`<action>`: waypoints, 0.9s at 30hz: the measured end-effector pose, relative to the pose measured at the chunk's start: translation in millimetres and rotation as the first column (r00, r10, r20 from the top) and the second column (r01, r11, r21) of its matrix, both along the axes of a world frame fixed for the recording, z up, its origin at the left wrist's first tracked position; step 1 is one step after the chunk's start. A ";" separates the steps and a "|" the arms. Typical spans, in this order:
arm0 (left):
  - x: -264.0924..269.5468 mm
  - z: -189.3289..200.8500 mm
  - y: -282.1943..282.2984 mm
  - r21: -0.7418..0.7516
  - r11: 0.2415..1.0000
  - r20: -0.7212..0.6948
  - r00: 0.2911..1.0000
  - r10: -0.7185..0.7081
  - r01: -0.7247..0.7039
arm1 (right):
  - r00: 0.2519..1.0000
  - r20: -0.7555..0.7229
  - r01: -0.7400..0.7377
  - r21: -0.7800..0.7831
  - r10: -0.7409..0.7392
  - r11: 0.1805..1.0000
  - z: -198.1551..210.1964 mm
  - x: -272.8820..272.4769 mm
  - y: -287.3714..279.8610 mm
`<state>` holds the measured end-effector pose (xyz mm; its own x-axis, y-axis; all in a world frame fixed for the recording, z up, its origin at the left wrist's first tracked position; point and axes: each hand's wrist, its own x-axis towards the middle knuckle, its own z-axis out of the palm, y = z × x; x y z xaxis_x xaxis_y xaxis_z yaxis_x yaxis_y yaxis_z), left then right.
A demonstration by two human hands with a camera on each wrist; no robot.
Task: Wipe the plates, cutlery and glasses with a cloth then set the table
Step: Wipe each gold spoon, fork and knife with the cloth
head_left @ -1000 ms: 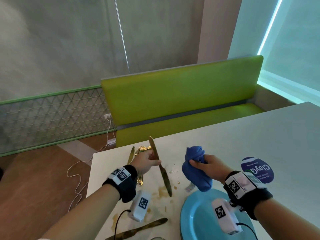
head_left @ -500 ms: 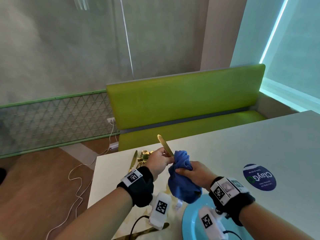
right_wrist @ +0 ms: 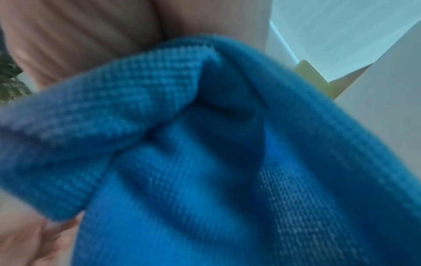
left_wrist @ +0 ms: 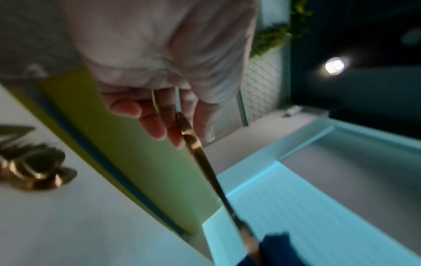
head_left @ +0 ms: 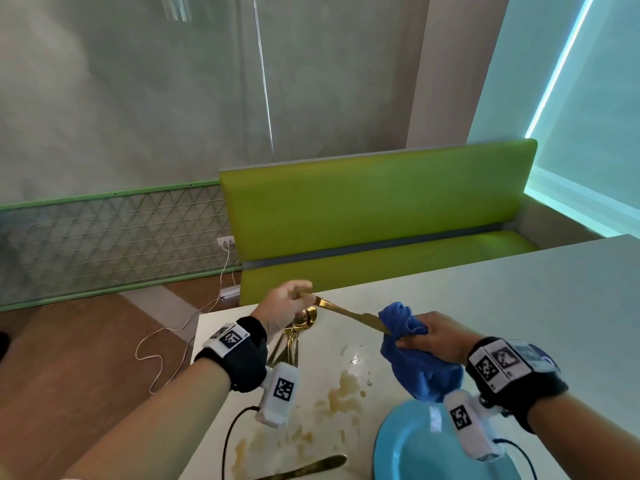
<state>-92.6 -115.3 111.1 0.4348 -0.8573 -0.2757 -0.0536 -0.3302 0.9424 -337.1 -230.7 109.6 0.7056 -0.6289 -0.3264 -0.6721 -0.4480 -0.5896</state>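
Note:
My left hand (head_left: 289, 301) pinches the handle of a gold knife (head_left: 349, 315) held above the table, its blade slanting down to the right. My right hand (head_left: 429, 337) grips a bunched blue cloth (head_left: 412, 362) wrapped round the blade's tip. In the left wrist view the knife (left_wrist: 200, 154) runs from my fingers (left_wrist: 157, 126) down into the cloth (left_wrist: 275, 248). The right wrist view is filled by the cloth (right_wrist: 205, 162). A light blue plate (head_left: 415, 448) lies below my right wrist.
A pile of gold cutlery (head_left: 298, 332) lies under my left hand, and another gold knife (head_left: 311, 467) at the front edge. Brownish spill marks (head_left: 343, 393) stain the white table (head_left: 519, 306). A green bench (head_left: 377, 216) stands beyond the table.
The knife turned from upright to slanting rightward. My hands drew apart, so the cloth slid from near the handle out to the blade's tip.

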 end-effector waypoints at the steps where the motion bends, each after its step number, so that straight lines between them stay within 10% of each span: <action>1: 0.1 1.0 -0.2 0.030 0.998 0.085 0.995 -0.057 0.054 | 0.999 0.020 0.025 -0.005 -0.025 1.000 4.8 -3.2 -5.7; 6: 18.2 -7.4 11.4 0.150 0.982 0.275 0.950 -0.151 0.113 | 0.919 0.303 0.255 0.030 -0.252 0.966 34.2 24.7 -20.3; 16: -11.7 -15.5 16.7 0.084 0.996 -0.042 0.998 0.037 -0.033 | 0.417 0.526 0.709 0.322 -0.741 0.628 28.0 30.4 -32.2; 21: -28.2 -17.3 8.7 0.110 0.987 -0.197 0.971 0.137 -0.117 | 0.573 0.431 0.531 0.453 -0.697 0.716 15.5 52.4 -2.3; 27: -78.3 -13.1 -5.9 0.020 1.000 -0.295 0.955 0.028 -0.023 | 0.592 0.478 0.437 0.487 -0.649 0.756 13.1 85.9 23.0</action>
